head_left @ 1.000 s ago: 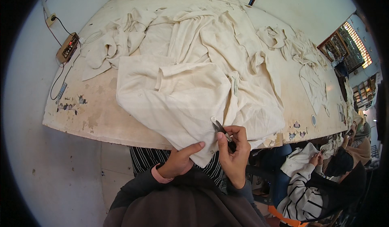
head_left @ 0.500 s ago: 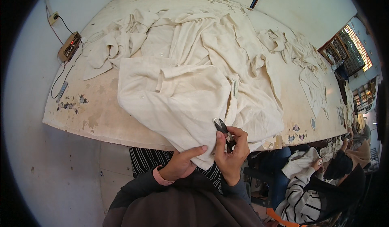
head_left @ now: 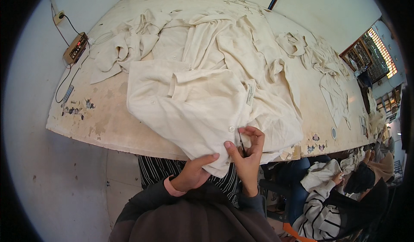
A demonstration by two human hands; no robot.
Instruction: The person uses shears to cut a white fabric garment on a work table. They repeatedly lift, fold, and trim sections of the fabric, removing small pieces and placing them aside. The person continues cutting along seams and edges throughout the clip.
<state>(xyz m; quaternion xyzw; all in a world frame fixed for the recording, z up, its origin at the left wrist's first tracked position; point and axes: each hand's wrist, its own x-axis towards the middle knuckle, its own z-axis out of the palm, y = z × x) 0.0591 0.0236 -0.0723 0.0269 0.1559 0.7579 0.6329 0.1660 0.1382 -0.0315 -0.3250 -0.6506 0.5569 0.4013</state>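
Note:
A cream button-up shirt (head_left: pixel 196 117) lies across the near table edge, its lower corner hanging toward me. My left hand (head_left: pixel 193 173) pinches that corner, thumb on top and fingers hidden beneath the cloth. My right hand (head_left: pixel 249 162) is closed around small dark thread snips (head_left: pixel 242 143), seen nearly edge-on between thumb and fingers. The right thumb rests on the shirt's edge, and the fingertips sit close to a pale button (head_left: pixel 231 129). Whether the snips' blades touch cloth or thread is hidden. Above the hand, a white label (head_left: pixel 250 94) shows at the shirt's neck.
More cream garments (head_left: pixel 125 47) are heaped on the worn table (head_left: pixel 108 125), with others (head_left: pixel 330 73) at the right. A brown box with wires (head_left: pixel 75 47) hangs on the left wall. A person in a striped sleeve (head_left: pixel 319 211) handles cloth at lower right.
My right hand has turned the snips from a broad view to nearly edge-on, its fingers moving up the shirt's edge. A button beside them now shows. The left hand keeps its hold.

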